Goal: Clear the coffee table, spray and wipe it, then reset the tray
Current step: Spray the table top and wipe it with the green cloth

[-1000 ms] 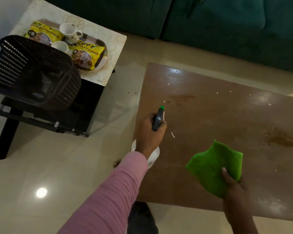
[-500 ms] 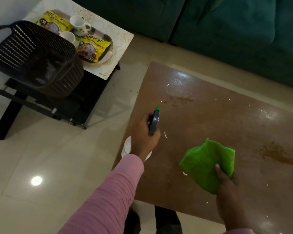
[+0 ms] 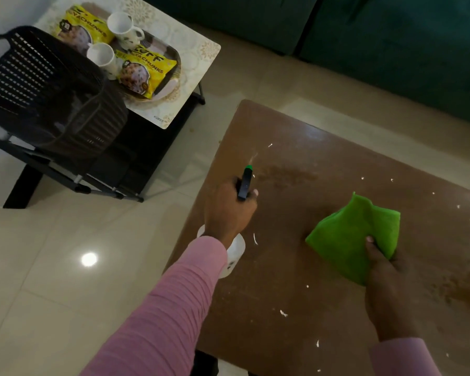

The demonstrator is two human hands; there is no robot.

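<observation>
The left hand (image 3: 228, 213) and its sleeve (image 3: 174, 294) are covering most of the spray bottle (image 3: 236, 252). The right and lower picture edges are cutting off the coffee table (image 3: 323, 147), and the basket (image 3: 52, 99) is hiding part of the tray (image 3: 171, 54).

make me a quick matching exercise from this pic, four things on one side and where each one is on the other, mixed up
Things:
1. spray bottle
2. green cloth
3. white mugs
4. dark basket

Places:
a. gripped in the right hand
b. on the tray, among the yellow packets
c. gripped in the left hand
d. standing left of the tray

Pairs: 1-c, 2-a, 3-b, 4-d
</observation>
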